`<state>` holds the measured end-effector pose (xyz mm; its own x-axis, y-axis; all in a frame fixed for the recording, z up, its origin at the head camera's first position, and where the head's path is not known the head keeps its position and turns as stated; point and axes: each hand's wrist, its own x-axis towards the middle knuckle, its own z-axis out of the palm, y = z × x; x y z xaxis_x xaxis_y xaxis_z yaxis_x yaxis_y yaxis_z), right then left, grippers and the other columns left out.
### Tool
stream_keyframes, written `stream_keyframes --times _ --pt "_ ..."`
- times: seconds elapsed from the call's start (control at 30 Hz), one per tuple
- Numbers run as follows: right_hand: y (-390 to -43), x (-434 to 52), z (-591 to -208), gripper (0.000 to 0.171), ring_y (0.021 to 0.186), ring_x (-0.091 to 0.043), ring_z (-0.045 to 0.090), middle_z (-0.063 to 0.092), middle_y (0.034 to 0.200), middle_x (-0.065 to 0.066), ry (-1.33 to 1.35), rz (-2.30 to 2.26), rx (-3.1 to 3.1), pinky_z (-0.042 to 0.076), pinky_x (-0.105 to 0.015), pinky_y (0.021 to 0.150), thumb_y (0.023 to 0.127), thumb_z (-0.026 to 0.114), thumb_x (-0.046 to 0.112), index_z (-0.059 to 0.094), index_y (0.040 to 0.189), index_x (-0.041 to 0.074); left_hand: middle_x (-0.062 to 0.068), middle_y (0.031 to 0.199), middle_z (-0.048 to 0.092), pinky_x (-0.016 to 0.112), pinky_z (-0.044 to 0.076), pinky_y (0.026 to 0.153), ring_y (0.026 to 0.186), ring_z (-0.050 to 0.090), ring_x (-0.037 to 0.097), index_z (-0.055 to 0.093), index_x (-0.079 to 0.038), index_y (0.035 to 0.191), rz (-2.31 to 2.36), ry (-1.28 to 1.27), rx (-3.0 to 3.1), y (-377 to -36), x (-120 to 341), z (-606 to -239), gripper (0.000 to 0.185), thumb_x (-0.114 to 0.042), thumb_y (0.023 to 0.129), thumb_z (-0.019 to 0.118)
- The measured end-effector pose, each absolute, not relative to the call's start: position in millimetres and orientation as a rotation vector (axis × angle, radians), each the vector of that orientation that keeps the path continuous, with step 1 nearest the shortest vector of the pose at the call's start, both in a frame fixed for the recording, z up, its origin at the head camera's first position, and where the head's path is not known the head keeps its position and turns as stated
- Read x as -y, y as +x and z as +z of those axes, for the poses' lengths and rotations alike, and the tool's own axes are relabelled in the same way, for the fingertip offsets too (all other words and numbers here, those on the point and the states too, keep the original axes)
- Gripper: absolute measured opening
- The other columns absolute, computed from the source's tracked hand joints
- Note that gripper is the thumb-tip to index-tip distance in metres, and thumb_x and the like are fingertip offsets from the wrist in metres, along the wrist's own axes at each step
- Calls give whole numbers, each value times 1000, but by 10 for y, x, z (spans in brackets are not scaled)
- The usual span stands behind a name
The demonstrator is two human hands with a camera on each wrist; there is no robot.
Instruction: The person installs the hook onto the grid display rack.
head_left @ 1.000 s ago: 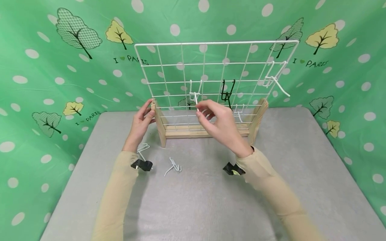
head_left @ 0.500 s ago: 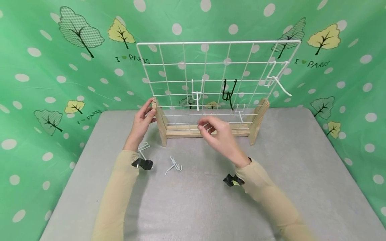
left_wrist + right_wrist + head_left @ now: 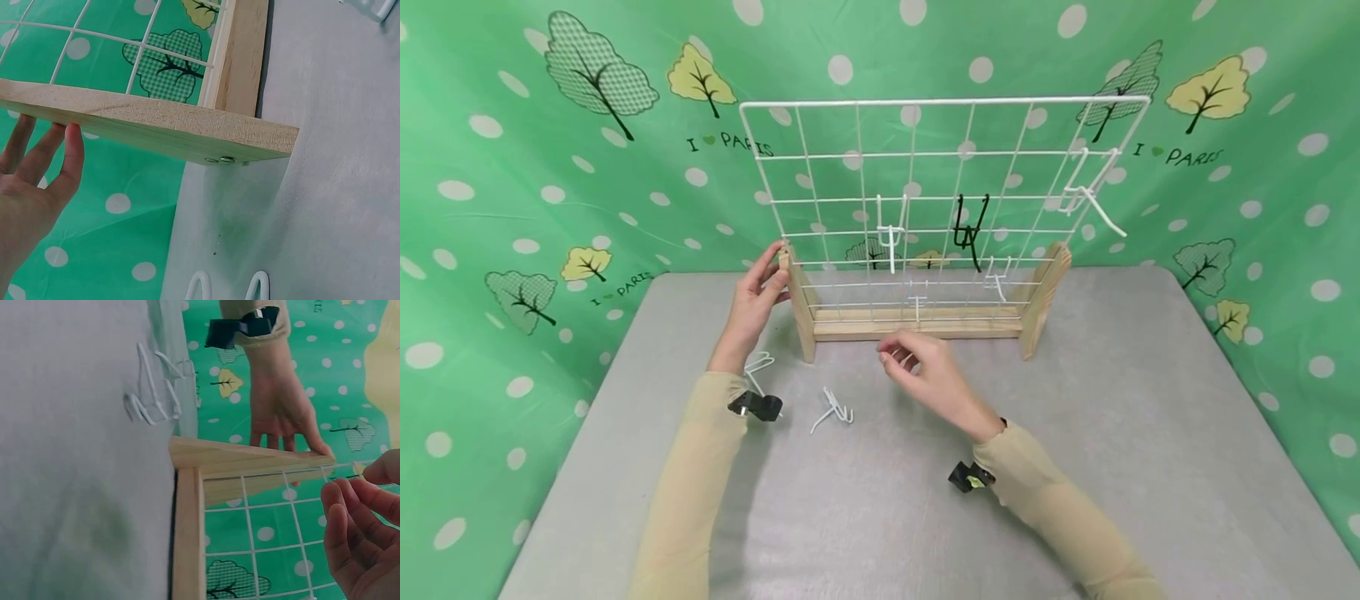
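Note:
My left hand (image 3: 752, 312) grips the upper end of the rack's left wooden side (image 3: 797, 304); in the left wrist view several fingertips rest against the wood's outer face (image 3: 187, 140). Between the wooden sides stands a white wire grid (image 3: 940, 102). My right hand (image 3: 925, 371), loosely curled around nothing, hovers in front of the rack's bottom bar (image 3: 850, 332). On the grid hang a white hook (image 3: 891, 237) left of centre, a black hook (image 3: 970, 233), and a small white hook (image 3: 917, 300) low down, just above my right hand.
Two loose white hooks lie on the grey table (image 3: 865, 517): one hook (image 3: 832, 410) before the rack, another hook (image 3: 756, 367) beside my left wrist. Further right on the grid hang a long white hook (image 3: 1090, 200) and a small one (image 3: 996, 279). A green dotted cloth (image 3: 580, 200) rises behind.
My right hand has left the tip of the white hook left of centre and moved down toward me, uncovering the small hook below. The left hand stays on the wooden side.

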<state>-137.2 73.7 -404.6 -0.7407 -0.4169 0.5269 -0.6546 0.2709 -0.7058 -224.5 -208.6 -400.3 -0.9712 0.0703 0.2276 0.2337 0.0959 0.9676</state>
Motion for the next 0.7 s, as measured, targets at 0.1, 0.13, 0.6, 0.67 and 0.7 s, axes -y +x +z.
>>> stream_keyframes --times 0.1,0.13,0.6,0.67,0.7 --pt "-1341 -706 -4126 8 70 -10 61 66 80 -3 1004 1454 2340 55 -24 57 89 61 -2 67 93 0 27 138 45 28 52 86 111 54 15 33 -9 150 -2009 -320 2225 -2244 2085 -4003 48 -10 103 43" --pt "-1329 -694 -4150 8 70 -10 61 66 81 -3 1009 1456 2355 55 -24 57 89 61 -2 67 93 0 26 138 45 28 52 86 111 54 15 34 -9 150 -2011 -322 2222 -2245 2087 -4005 48 -11 103 44" --pt "-1271 -631 -4269 7 73 -11 62 68 82 -3 978 1521 2511 55 -21 61 89 62 1 68 92 3 23 137 47 29 54 86 114 53 20 35 -14 151 -2028 -329 2211 -2219 2102 -3985 50 -16 102 49" --pt "-1274 -631 -4256 7 74 -11 62 68 84 -3 974 1539 2562 55 -22 63 90 62 3 68 93 2 21 138 47 31 53 87 117 52 23 35 -14 151 -2023 -335 2226 -2210 2110 -3977 50 -16 103 49" --pt "-1275 -629 -4250 8 75 -11 62 68 84 -3 976 1556 2588 55 -23 64 90 61 3 68 94 2 21 138 47 31 53 88 118 51 24 35 -15 151 -2020 -340 2236 -2207 2114 -3974 50 -16 103 48"
